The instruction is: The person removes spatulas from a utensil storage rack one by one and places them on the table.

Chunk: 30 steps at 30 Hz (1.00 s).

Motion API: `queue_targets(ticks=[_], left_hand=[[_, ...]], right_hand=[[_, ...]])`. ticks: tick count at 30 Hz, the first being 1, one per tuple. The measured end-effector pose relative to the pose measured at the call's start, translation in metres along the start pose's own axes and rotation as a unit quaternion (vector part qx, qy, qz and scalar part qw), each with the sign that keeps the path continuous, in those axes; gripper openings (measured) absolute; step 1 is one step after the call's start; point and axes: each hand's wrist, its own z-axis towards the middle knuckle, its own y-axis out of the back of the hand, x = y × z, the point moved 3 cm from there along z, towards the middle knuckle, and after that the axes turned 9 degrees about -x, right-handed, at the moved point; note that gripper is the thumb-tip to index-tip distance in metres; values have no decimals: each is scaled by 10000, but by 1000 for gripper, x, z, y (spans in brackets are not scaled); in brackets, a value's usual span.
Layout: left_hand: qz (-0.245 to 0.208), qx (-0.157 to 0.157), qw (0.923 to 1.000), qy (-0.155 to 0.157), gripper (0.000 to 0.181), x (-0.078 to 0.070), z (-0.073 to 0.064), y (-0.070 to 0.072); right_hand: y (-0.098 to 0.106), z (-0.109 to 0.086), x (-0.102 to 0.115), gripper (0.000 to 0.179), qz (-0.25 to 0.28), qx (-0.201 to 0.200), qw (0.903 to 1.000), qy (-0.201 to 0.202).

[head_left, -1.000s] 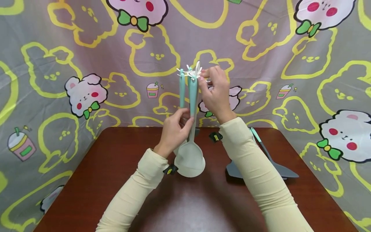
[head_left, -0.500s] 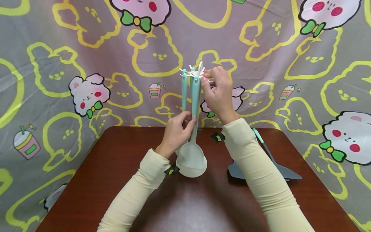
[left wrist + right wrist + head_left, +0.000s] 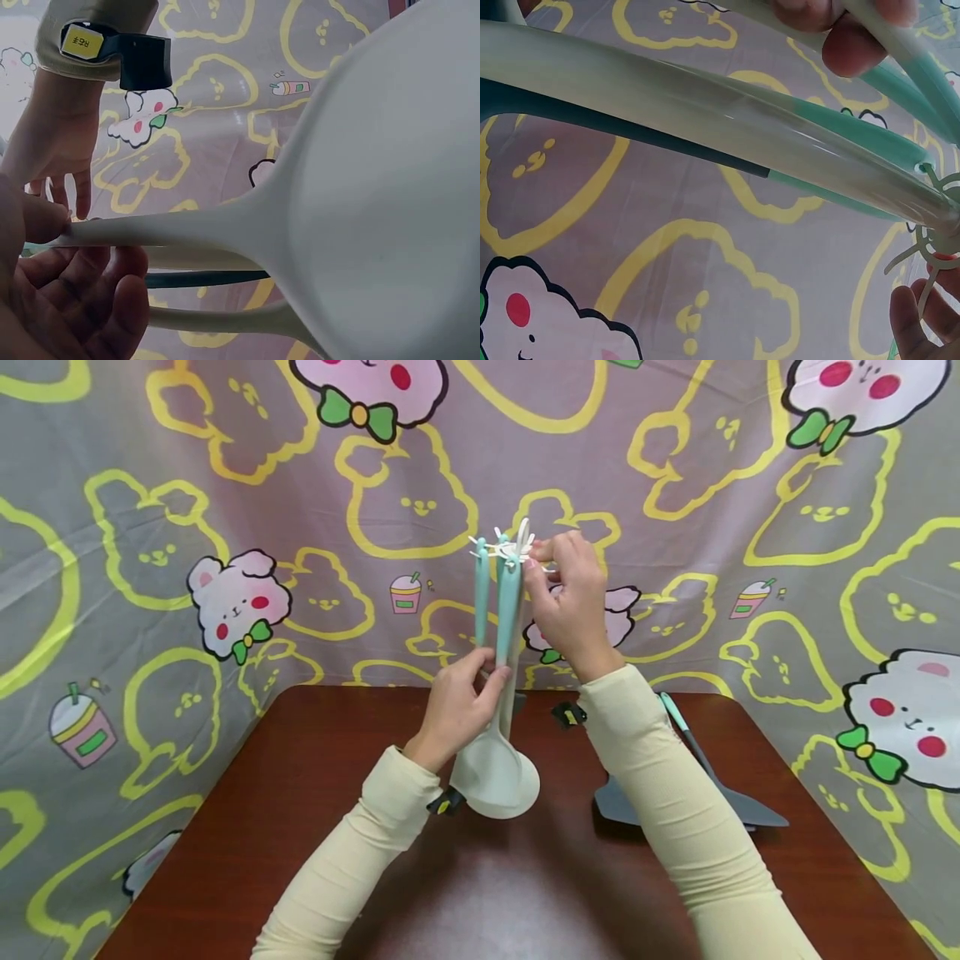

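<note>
A cream utensil stand rises in the middle, its pole (image 3: 705, 112) topped by a white hook ring (image 3: 513, 551). Several utensils with mint handles hang from the ring. My left hand (image 3: 459, 702) pinches the lower handle of a pale cooking spoon (image 3: 491, 766), whose broad smooth head fills much of the left wrist view. The spoon's mint handle reaches up to the hooks. My right hand (image 3: 570, 593) pinches the ring's right side with thumb and fingertips. Behind the spoon, a dark-shafted utensil (image 3: 667, 142) hangs beside the pole in the right wrist view.
The stand's round pale base (image 3: 517, 806) is partly covered by the spoon. Grey utensil heads (image 3: 750, 808) lie on the brown table (image 3: 315, 752) at right, one with a mint handle (image 3: 672, 710); my right sleeve hides part. A patterned curtain (image 3: 420, 468) encloses the table.
The whole scene has slid slightly right in view. The cooking spoon's head has shifted a little left relative to the base. Both hands keep their holds.
</note>
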Motion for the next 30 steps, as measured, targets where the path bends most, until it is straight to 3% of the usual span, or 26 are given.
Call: queue_targets(ticks=[21,30], left_hand=[[85,136,9996,-243,14,-7,-4,9],[210,40,9991,-371,17,-7,-3,13]], right_hand=[[1,-2,3,24,-42,-157,9997,180],[1,-1,2,24,-21,-177,9997,173]])
